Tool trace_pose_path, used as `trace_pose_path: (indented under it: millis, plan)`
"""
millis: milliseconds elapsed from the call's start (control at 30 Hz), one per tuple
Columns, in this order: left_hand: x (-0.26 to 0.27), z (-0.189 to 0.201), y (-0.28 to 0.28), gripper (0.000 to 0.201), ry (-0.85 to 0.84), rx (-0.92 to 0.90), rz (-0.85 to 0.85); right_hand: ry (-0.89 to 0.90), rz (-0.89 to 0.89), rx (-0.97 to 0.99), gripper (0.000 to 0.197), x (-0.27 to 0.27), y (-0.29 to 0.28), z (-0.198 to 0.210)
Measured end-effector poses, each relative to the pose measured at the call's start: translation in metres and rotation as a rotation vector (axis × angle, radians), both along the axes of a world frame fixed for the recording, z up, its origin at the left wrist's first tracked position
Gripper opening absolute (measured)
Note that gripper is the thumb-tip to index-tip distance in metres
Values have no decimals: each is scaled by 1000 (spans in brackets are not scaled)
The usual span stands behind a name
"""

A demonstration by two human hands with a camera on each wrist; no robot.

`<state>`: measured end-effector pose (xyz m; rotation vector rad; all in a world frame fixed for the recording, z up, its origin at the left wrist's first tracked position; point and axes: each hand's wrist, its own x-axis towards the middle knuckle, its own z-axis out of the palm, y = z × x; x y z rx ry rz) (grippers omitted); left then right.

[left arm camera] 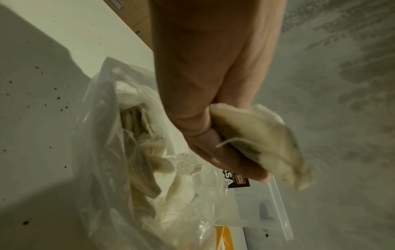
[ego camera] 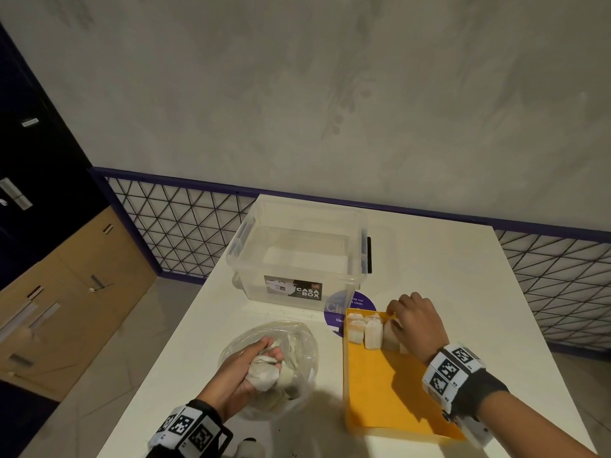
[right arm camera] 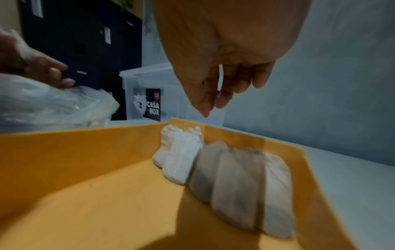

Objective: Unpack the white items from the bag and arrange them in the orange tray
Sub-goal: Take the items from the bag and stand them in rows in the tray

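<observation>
Presently your left hand (ego camera: 246, 368) grips a white pouch (left arm camera: 262, 143) above the open bag (ego camera: 297, 338), fingers curled round it, ready for transfer. Your right hand (ego camera: 415, 320) hovers with loosely curled, empty fingers over the row of pouches (right arm camera: 224, 174) along the orange tray (ego camera: 380, 391) far wall, apparently tidying the row.

A mottled grey wall (ego camera: 330, 87) fills the upper frame above a purple-railed wire grid (ego camera: 178, 223), with dark blue cabinets (ego camera: 29, 166) and cardboard boxes (ego camera: 66, 292) at left, a white table (ego camera: 429, 276) in the lower middle.
</observation>
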<state>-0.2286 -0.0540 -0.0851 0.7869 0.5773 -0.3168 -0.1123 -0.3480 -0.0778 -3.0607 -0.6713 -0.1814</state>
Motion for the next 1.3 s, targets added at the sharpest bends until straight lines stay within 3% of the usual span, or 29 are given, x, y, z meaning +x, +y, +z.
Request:
trace_pose_path:
  millis: [133,233,333,433,533,733,933,1300]
  plan:
    - [1,2,-2,21,25,-35,33,67,169,234,15,-20,39,24]
    - [2,2,-2,28,49,-55,83,224,392,346,27,-40,70,38]
    - [2,3,-5,30,20,-24,104,326,589,304,41,-61,97,43]
    - [0,4,-6,30,0,72,75,336,676,284,45,-74,117,34]
    - [-2,6,-6,31,-11,58,59,344,616,383,40,-76,127,27]
    - [-3,18,-9,31,-45,-143,121,432,422,667,21,-67,133,31]
    - [-9,26,-8,34,-166,-144,-24,532,267,796,14,-61,133,38]
    - [-7,19,-5,46,-48,-151,119,658,170,1010,9,-45,121,53]
